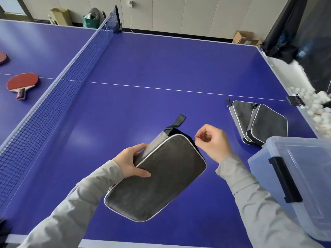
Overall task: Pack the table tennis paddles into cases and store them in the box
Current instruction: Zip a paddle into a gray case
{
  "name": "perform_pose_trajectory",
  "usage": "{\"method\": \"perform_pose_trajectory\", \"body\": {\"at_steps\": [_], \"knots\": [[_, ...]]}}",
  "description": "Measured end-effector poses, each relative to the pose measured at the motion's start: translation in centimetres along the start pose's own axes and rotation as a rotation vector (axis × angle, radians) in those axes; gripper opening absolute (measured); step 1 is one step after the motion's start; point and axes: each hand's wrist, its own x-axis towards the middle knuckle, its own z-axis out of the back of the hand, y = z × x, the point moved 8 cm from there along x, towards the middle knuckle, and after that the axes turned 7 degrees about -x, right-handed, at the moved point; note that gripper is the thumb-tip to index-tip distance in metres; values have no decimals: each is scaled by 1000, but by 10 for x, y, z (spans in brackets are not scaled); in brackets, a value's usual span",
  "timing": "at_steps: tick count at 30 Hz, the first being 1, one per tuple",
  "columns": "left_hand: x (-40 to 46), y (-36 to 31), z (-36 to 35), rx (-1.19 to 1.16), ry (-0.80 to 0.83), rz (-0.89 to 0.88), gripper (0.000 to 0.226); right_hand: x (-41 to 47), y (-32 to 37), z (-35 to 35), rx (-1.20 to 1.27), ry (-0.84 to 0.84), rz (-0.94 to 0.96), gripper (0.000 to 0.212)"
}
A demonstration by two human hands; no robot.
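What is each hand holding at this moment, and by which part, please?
The left hand grips the grey paddle case by its side edge; the right hand pinches the zipper pull at its upper corner.

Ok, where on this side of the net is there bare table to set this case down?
Widest free patch: between the net and the two spare cases, beyond the held case and across the white centre line. Another lies near the table edge under the left hand. It is crowded on the right, where the spare cases sit close to the clear box, beyond the right hand.
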Motion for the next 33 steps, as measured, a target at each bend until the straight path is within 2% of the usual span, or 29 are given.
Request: {"method": "perform_pose_trajectory", "body": {"at_steps": [3,7,11,14,19,24,28,33], "knots": [[5,-3,-11,106,33,-3,71,-2,22,2,28,-14,101,15],[11,-9,-25,215,36,5,87,-10,45,3,19,-20,232,15],[12,-14,-34,211,15,12,81,-14,49,4,-4,-17,301,17],[4,-13,-35,107,-21,20,70,-11,38,2,48,-14,271,17],[-15,7,-24,-142,-144,52,62,-4,16,-19,100,24,191,4],[-50,46,12,-446,-338,116,70,-18,-28,-65,101,111,8,24],[-81,92,59,-606,-489,193,86,-43,-57,-119,-25,216,-120,41],[-119,146,126,-683,-590,282,56,-79,-62,-191,-265,366,-200,60]]}}
